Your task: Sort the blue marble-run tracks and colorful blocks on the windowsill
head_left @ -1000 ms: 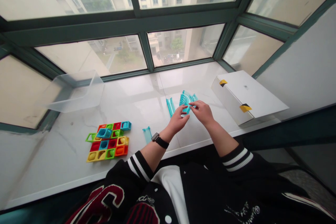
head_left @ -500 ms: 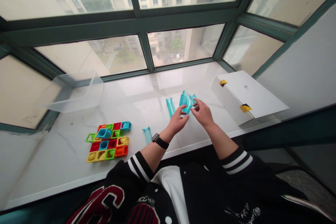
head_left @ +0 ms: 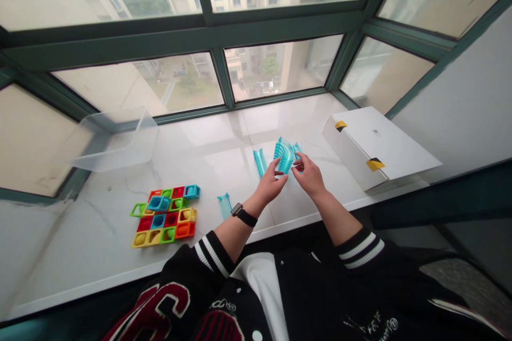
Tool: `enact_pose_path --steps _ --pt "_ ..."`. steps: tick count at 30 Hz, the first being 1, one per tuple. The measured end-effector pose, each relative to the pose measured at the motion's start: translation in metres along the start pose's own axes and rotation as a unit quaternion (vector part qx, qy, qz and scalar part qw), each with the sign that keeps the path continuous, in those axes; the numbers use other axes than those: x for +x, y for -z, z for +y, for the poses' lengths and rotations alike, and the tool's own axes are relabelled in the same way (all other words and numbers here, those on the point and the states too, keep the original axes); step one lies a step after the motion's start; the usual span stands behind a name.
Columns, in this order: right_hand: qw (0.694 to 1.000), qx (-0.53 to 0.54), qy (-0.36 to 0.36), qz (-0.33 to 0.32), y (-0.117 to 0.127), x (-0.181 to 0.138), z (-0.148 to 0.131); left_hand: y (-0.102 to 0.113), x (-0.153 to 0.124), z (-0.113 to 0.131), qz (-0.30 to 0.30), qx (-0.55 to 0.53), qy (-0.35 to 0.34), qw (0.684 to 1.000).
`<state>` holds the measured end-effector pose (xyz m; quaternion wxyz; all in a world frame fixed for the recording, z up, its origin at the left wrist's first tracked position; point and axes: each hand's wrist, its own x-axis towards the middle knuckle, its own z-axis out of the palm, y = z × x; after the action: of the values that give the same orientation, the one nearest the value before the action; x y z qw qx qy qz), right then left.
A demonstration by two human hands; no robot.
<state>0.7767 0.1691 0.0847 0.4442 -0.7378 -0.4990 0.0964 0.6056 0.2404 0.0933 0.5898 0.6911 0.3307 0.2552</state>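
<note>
A stack of translucent teal curved track pieces (head_left: 284,150) lies on the white sill. At its near left end is my left hand (head_left: 271,184), thumb and fingers parted around the edge and perhaps touching it. My right hand (head_left: 310,177) is just right of the stack, fingers bent and apart, close to another teal piece (head_left: 297,148) that is partly hidden behind the fingertips. A straight teal track piece (head_left: 260,162) rests left of the stack. Nearer to me, another straight teal piece (head_left: 224,205) is partly covered by my left wrist.
Colourful square blocks (head_left: 164,218) sit in a cluster at the left on the sill (head_left: 208,154). Behind them stands a clear plastic bin (head_left: 120,152). A white box (head_left: 384,144) with yellow-black tabs is at the right. Windows border the far side.
My fingers have loosened and drawn slightly away from the curved track pieces, the right hand a little to the right. The pieces look unmoved.
</note>
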Motion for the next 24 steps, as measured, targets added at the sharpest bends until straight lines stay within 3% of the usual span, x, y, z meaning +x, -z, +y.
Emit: enact_pose_path --steps 4,7,12,18,21,24 --pt "1.000 0.010 -0.023 -0.003 -0.004 -0.006 0.005 -0.002 0.000 -0.001 -0.002 -0.013 0.011 1.000" --pt "0.999 0.016 -0.044 -0.005 -0.008 -0.016 0.012 0.008 -0.009 0.005 0.026 -0.012 -0.030 0.999" --pt "0.996 -0.057 0.007 -0.069 -0.019 -0.045 0.031 0.067 -0.059 0.010 0.124 0.080 -0.124 0.981" --pt "0.990 -0.094 0.050 -0.090 -0.030 -0.058 0.046 0.147 -0.153 -0.037 0.211 0.190 -0.015 0.959" --pt "0.988 -0.111 0.049 -0.092 -0.036 -0.058 0.042 0.163 -0.189 -0.067 0.234 0.209 0.043 0.949" --pt "0.987 -0.117 0.060 -0.097 -0.043 -0.065 0.034 0.161 -0.209 -0.083 0.208 0.216 0.094 0.949"
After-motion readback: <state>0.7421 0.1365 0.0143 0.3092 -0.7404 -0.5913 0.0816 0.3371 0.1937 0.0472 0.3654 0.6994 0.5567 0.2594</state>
